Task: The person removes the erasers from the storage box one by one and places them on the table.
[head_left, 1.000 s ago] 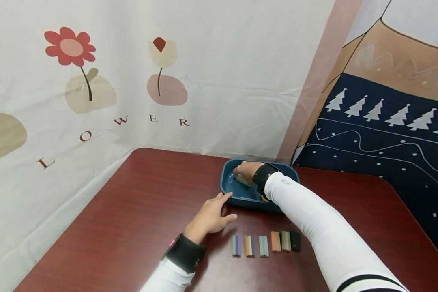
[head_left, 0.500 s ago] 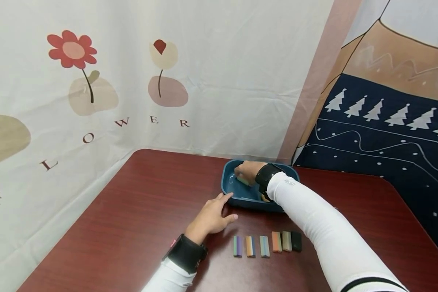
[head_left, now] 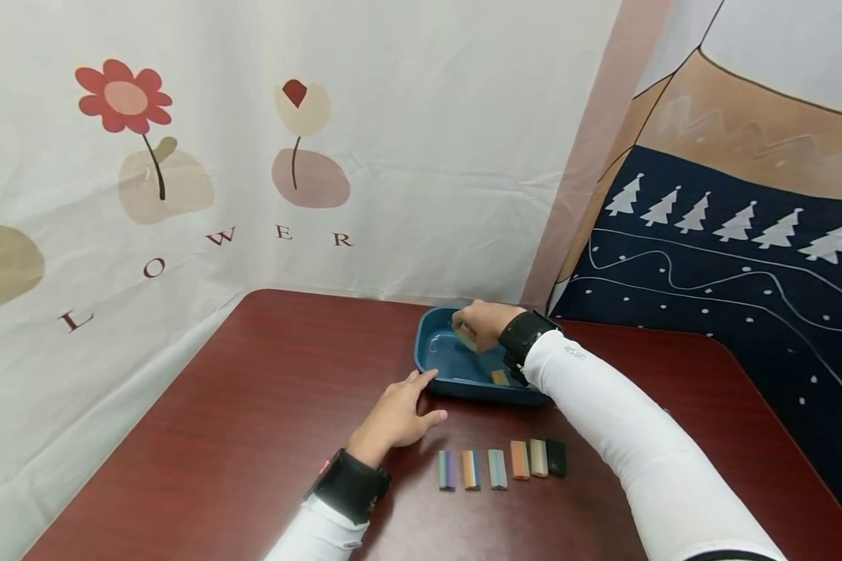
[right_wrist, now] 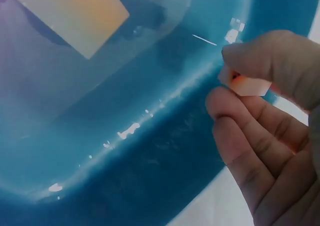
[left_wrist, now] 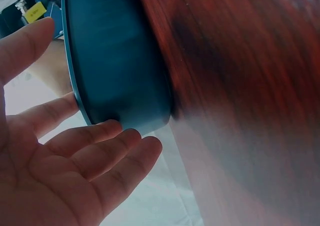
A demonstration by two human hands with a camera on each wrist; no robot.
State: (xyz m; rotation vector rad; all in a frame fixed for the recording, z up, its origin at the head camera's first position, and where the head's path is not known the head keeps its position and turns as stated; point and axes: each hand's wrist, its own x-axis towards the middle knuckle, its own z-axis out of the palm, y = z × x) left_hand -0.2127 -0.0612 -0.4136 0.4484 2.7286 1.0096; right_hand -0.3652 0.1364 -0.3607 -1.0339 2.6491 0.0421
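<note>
The right hand (head_left: 482,326), at the frame's centre, is pinching a small block (head_left: 466,337) up out of the blue tray (head_left: 456,380) while the left hand (head_left: 393,417) is lying flat-fingered against its near corner, so next probably calls for lining it up beside the row (head_left: 501,469) below.

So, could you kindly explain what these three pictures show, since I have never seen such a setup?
A person wears three cameras: one on the head, one on each wrist. The head view shows a dark red wooden table with a blue plastic tray and a row of six small coloured blocks. The left hand rests flat, its fingers against the tray's wall, as the left wrist view shows close up. The right hand, inside the tray, pinches a small pale block; another orange block lies there.
</note>
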